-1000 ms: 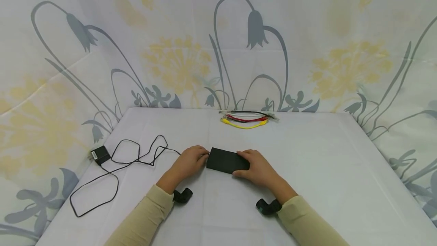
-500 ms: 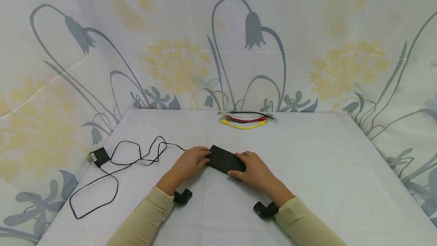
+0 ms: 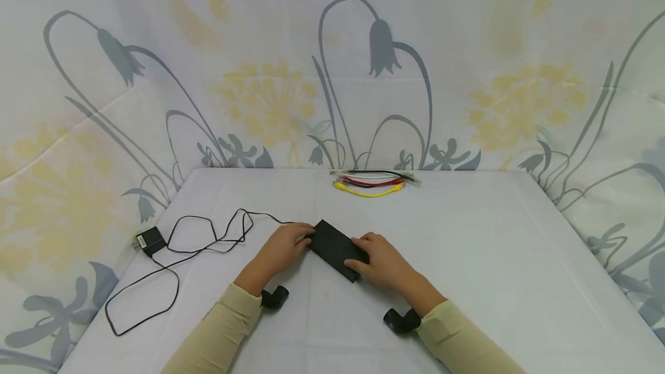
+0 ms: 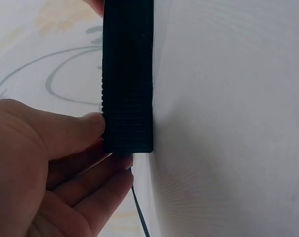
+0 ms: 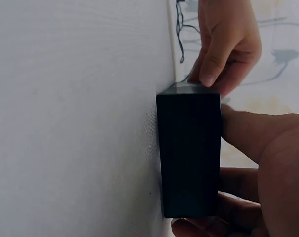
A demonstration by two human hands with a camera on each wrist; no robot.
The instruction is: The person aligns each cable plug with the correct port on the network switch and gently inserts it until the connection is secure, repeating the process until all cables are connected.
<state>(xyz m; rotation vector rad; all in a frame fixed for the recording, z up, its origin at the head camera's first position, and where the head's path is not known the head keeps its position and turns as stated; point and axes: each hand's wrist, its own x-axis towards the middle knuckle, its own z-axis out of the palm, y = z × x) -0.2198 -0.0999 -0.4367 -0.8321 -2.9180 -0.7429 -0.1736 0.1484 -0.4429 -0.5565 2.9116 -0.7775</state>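
On the white table lies a flat black box-shaped device (image 3: 336, 249), turned at a slant with its right end nearer the person. My left hand (image 3: 284, 248) holds its left end; the left wrist view shows the thumb on the top of the ribbed case (image 4: 129, 98) and fingers curled at its end. Around the right end grips my right hand (image 3: 383, 262), thumb on top, fingers along the far side. A thin black cord (image 3: 267, 213) runs behind the left hand, where its end is hidden; it shows again below the fingers (image 4: 121, 173) in the left wrist view.
Toward the left table edge sits a black power adapter (image 3: 151, 241), its cord looped loosely on the tabletop. Several short cables, among them a yellow one (image 3: 369, 193) and a red one (image 3: 371, 182), lie at the back edge. A patterned curtain (image 3: 249, 45) stands behind.
Both hands have turned the device clockwise, its right end coming nearer the person. The left hand has moved from the cord at the device's end onto the device, and the cord has shifted.
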